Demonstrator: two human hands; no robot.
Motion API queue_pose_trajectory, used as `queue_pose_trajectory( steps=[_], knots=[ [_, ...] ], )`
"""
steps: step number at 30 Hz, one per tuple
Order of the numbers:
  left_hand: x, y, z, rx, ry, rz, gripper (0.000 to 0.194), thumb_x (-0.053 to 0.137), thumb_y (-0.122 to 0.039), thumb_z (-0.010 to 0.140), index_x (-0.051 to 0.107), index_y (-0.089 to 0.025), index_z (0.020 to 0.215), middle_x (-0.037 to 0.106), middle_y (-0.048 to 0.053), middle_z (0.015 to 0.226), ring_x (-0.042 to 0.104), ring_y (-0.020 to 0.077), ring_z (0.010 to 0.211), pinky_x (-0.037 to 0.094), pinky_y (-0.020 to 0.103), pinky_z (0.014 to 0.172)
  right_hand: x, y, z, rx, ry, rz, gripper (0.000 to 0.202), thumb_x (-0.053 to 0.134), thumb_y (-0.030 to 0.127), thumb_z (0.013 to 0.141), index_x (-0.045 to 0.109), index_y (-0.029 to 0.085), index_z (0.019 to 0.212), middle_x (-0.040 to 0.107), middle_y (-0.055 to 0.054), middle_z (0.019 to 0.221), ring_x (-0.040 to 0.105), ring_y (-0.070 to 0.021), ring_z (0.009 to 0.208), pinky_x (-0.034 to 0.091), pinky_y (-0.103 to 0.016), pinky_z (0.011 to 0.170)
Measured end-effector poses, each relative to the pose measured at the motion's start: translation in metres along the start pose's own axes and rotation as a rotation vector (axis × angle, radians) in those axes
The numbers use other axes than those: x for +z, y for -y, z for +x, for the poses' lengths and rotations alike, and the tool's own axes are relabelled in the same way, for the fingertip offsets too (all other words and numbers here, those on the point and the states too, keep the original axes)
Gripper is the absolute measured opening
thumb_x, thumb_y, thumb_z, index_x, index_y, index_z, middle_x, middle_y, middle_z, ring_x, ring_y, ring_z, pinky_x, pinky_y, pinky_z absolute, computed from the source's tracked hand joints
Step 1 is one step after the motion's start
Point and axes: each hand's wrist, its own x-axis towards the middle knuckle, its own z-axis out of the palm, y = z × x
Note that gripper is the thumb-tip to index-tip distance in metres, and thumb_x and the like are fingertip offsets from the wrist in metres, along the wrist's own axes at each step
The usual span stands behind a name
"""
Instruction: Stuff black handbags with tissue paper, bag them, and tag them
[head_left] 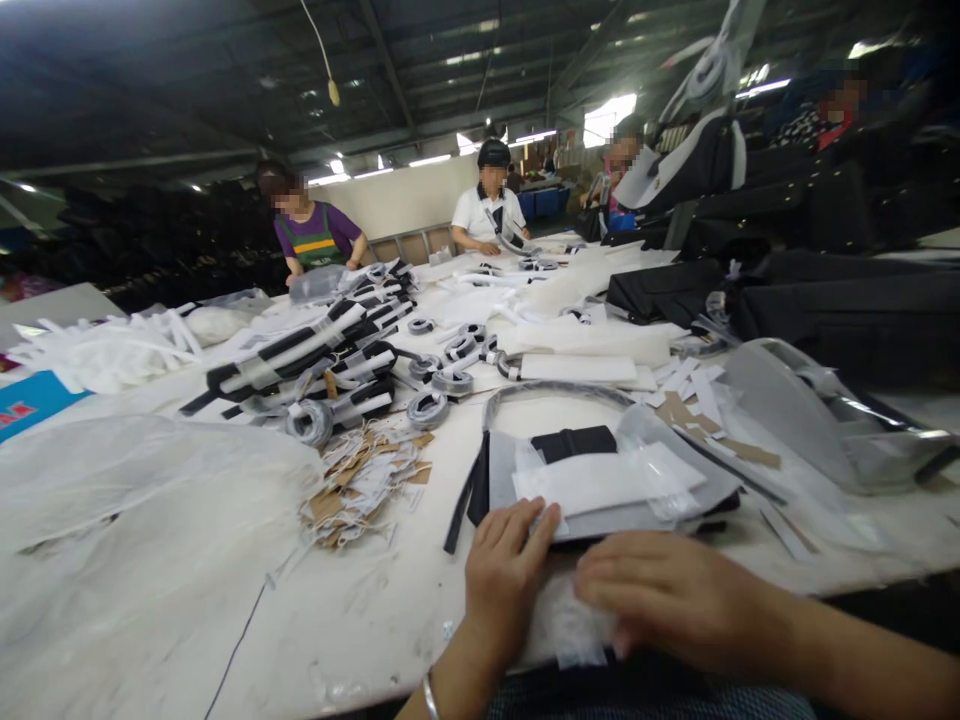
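Note:
In front of me lies a flat black-and-grey bag (504, 475) with a wrapped handle (555, 388) arching behind it. A white foam strip (600, 482) covers its front, with clear plastic film at its right end. My left hand (506, 565) rests on the bag's near edge, its fingers laid flat beside the strip. To its right, my right hand (675, 590) is closed at the near edge of the table, fingers pressed together on a piece of clear plastic film (576, 620). Its fingertips are partly hidden.
White table (360, 630) spreads ahead. A pile of tags (364, 490), rolled straps (427, 408) and stacked wrapped handles (300, 345) lie left. Plastic sheeting (150, 500) covers the near left. Black bags (847, 310) and a clear-wrapped piece (825, 410) stand right. Several co-workers (487, 215) are farther back.

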Motion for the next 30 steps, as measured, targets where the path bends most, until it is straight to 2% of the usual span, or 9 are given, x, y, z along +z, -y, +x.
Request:
queue_pose_trajectory(
  steps=[2,4,7,9,13,21,25,30],
  knots=[
    [0.001,-0.001,0.001,-0.011,0.027,-0.011,0.034,0.06,-0.026,0.096,0.062,-0.021,0.13,0.071,0.007,0.12,0.065,0.0231,0.108,0.055,0.038,0.088,0.024,0.018,-0.025,-0.035,0.085,-0.06,0.037,0.057,0.033,0.1,0.061,0.015,0.132,0.072,-0.008,0.124,0.065,-0.0205,0.12,0.049,-0.036,0.109],
    [0.0,-0.001,0.002,-0.016,0.049,-0.015,0.036,0.063,-0.027,0.095,0.061,-0.021,0.13,0.07,0.007,0.121,0.064,0.0238,0.109,0.055,0.039,0.089,0.049,0.022,-0.044,-0.007,0.104,-0.127,0.04,0.056,0.027,0.101,0.056,0.014,0.138,0.067,-0.011,0.133,0.059,-0.0229,0.128,0.048,-0.039,0.11],
    [-0.003,-0.001,0.002,-0.015,0.081,-0.005,0.04,0.067,-0.027,0.092,0.06,-0.02,0.131,0.07,0.007,0.122,0.064,0.0245,0.11,0.055,0.04,0.091,0.076,0.02,-0.055,0.01,0.005,-0.157,0.035,0.053,0.014,0.099,0.06,0.012,0.134,0.069,-0.013,0.128,0.061,-0.0241,0.125,0.052,-0.042,0.107],
    [-0.006,-0.001,0.002,-0.002,0.103,0.004,0.041,0.067,-0.026,0.092,0.059,-0.021,0.132,0.069,0.006,0.124,0.063,0.0241,0.112,0.055,0.04,0.092,0.083,0.02,-0.054,0.012,-0.095,-0.137,0.029,0.051,0.013,0.1,0.066,0.011,0.124,0.074,-0.012,0.117,0.067,-0.0223,0.116,0.054,-0.041,0.105],
    [-0.008,-0.003,0.002,0.017,0.113,0.03,0.039,0.062,-0.024,0.095,0.058,-0.022,0.134,0.068,0.006,0.127,0.063,0.0236,0.113,0.054,0.04,0.094,0.08,0.034,-0.045,0.043,-0.235,-0.126,0.029,0.045,0.01,0.1,0.071,0.012,0.113,0.078,-0.01,0.104,0.073,-0.0179,0.102,0.056,-0.034,0.101],
    [-0.002,-0.001,-0.002,0.025,0.087,0.061,0.037,0.059,-0.026,0.097,0.058,-0.022,0.134,0.068,0.006,0.128,0.063,0.0235,0.114,0.054,0.039,0.093,0.076,0.061,-0.04,0.085,-0.324,-0.128,0.032,0.041,0.009,0.1,0.072,0.013,0.102,0.08,-0.007,0.096,0.075,-0.0155,0.093,0.058,-0.026,0.095],
    [0.001,-0.002,-0.004,0.029,0.081,0.068,0.039,0.06,-0.023,0.096,0.058,-0.021,0.135,0.068,0.006,0.128,0.062,0.0233,0.115,0.054,0.039,0.093,0.068,0.061,-0.032,0.08,-0.323,-0.116,0.03,0.042,0.009,0.099,0.071,0.013,0.102,0.08,-0.006,0.095,0.076,-0.0154,0.09,0.058,-0.025,0.093],
    [0.004,-0.001,-0.007,0.037,0.059,0.072,0.037,0.055,-0.02,0.098,0.058,-0.021,0.135,0.067,0.006,0.128,0.062,0.0236,0.114,0.054,0.039,0.093,0.046,0.05,-0.011,0.075,-0.342,-0.06,0.027,0.045,0.004,0.094,0.069,0.014,0.102,0.08,-0.006,0.091,0.076,-0.014,0.083,0.059,-0.024,0.09]
  ],
)
